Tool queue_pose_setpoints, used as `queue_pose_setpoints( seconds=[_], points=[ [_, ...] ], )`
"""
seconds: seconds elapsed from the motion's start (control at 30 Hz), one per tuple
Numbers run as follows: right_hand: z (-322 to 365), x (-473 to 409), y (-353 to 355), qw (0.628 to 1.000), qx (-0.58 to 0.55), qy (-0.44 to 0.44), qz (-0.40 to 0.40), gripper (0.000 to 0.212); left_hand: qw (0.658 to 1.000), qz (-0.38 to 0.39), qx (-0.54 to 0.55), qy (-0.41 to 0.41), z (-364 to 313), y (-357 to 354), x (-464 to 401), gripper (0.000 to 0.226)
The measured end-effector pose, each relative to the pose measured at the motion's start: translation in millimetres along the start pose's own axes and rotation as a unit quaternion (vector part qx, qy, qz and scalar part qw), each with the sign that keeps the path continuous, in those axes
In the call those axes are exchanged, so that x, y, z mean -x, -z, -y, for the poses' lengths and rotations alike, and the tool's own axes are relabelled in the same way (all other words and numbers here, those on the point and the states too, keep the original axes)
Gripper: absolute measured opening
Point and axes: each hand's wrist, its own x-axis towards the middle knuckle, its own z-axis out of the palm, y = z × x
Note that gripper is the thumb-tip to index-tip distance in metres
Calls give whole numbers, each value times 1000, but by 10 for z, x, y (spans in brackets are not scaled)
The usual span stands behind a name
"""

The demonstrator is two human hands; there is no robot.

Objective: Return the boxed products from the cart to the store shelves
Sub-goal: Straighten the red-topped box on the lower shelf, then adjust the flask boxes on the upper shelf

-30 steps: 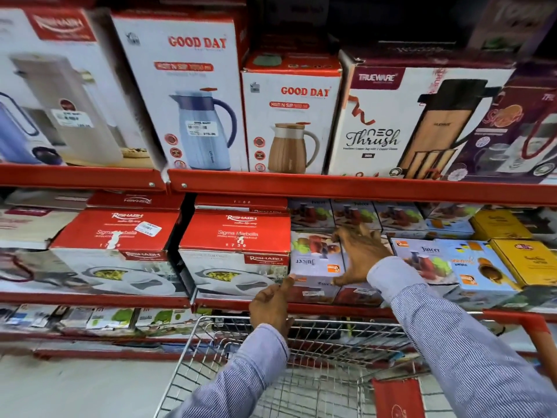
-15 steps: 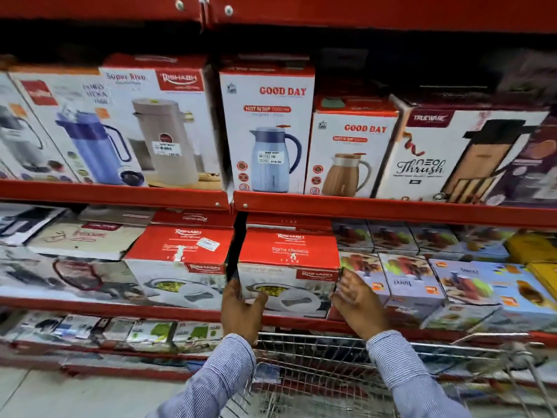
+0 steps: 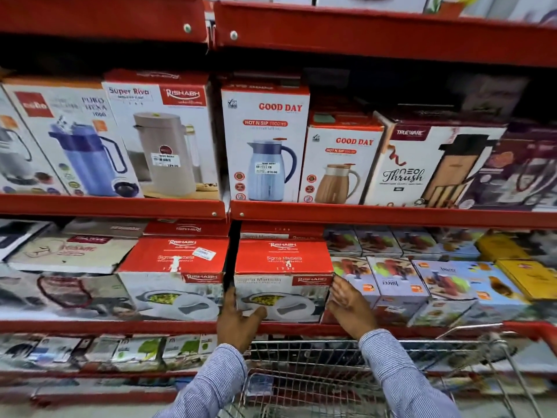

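A red-and-white Rishabh casserole box (image 3: 282, 267) sits on the middle red shelf (image 3: 391, 217), just right of the gap between shelf sections. My left hand (image 3: 238, 319) presses against the box's lower left corner, thumb across its front. On the box's right side, my right hand (image 3: 349, 304) lies flat with fingers spread, between it and the juicer boxes (image 3: 391, 282). Both hands grip the box from its two sides. Below them stands the wire shopping cart (image 3: 331, 357); what lies in it is too blurred to tell.
A matching Rishabh box (image 3: 177, 267) sits to the left across a dark gap. Tall flask boxes (image 3: 265, 143) fill the shelf above. Yellow boxes (image 3: 524, 273) lie at the far right. A lower shelf (image 3: 120, 351) holds flat packs.
The view has tilted up and shifted. My right hand left the juicer boxes and came to the casserole box's right side; my left hand rose from the cart rim to its left corner.
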Motion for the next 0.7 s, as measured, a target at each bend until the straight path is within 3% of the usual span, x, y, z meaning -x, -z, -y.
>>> queue_pose_setpoints(
  seconds=[0.3,0.37,0.43,0.53,0.7],
  points=[
    [-23,19,-11,1000,-13,7,-7,68,1000,-5,15,2,-14,47,11,87],
    [40,40,-13,999,-5,10,-40,64,998,-49,39,-12,-93,94,60,76],
    [210,78,-10,992,10,32,-124,56,987,-125,93,-34,-252,189,131,50],
    [688,112,-29,970,-8,148,-191,46,963,-196,133,-130,-642,394,126,38],
    [1772,23,-139,932,-20,324,-162,43,935,-194,138,-261,-1466,760,-203,44]
  ],
)
